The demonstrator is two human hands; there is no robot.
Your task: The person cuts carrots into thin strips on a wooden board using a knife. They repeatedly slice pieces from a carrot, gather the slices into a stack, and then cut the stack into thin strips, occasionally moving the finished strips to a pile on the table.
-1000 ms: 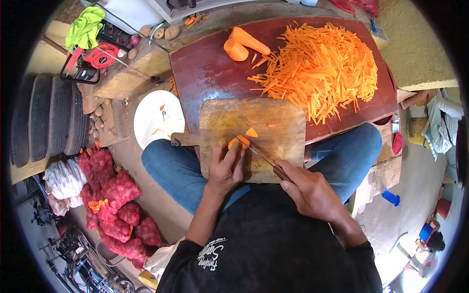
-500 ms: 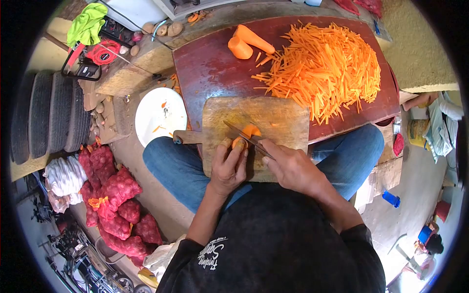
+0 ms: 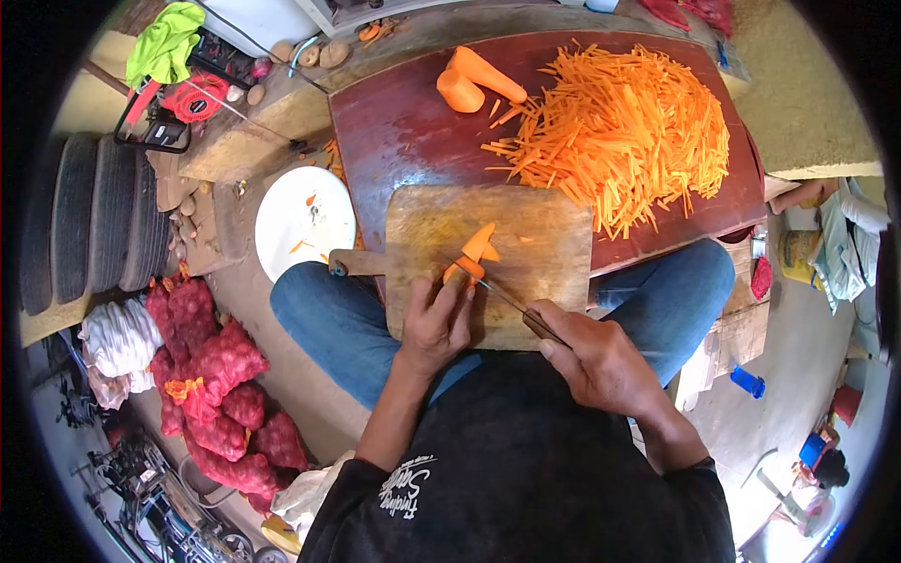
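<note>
My left hand (image 3: 435, 319) is closed, its fingertips gripping a carrot piece (image 3: 460, 269) on the wooden cutting board (image 3: 544, 220). Wrapped around the handle of a knife (image 3: 507, 296) is my right hand (image 3: 596, 361). The blade slants up and left to the carrot piece, and its tip is partly hidden there. Cut carrot slices (image 3: 481, 244) lie just beyond the left fingertips. Behind the board, on a dark red table (image 3: 394, 122), is a big heap of carrot sticks (image 3: 633, 131). Two peeled carrot pieces (image 3: 460, 92) rest left of the heap.
A white plate-like dish (image 3: 272, 225) with carrot scraps sits on the floor left of the table. Red net bags (image 3: 221, 361) are piled at the left, near stacked tires (image 3: 108, 216). The board's handle (image 3: 357, 263) points left over my knee. A blue object (image 3: 748, 382) lies right.
My right hand has drawn the knife back toward me and to the right. A carrot slice has come away and now leans out beyond the left fingertips.
</note>
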